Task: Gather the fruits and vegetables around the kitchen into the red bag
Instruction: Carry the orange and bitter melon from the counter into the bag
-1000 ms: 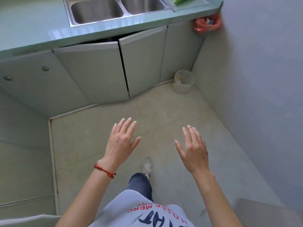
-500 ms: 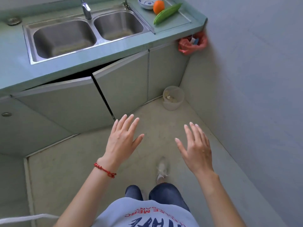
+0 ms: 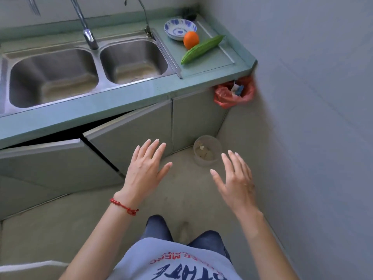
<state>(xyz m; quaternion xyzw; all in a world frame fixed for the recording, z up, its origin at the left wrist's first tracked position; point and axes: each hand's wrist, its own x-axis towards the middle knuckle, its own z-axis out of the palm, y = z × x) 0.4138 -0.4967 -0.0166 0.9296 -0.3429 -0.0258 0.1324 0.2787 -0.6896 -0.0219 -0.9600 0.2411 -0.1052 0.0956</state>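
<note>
Both spread hands (image 3: pixel 146 168) (image 3: pixel 235 178) hang well below orange (image 3: pixel 191 39) and cucumber (image 3: pixel 202 49).

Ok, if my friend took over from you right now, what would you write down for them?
Left hand: open, empty, held out over the floor.
Right hand: open, empty, beside it.
Orange and long green vegetable: side by side on the counter right of the sink, near a blue-patterned bowl.
Red bag: hanging under the counter's corner by the wall, with a few things already inside.
Done: neither is picked up yet.
Left: pick up both and put them in the bag.
</note>
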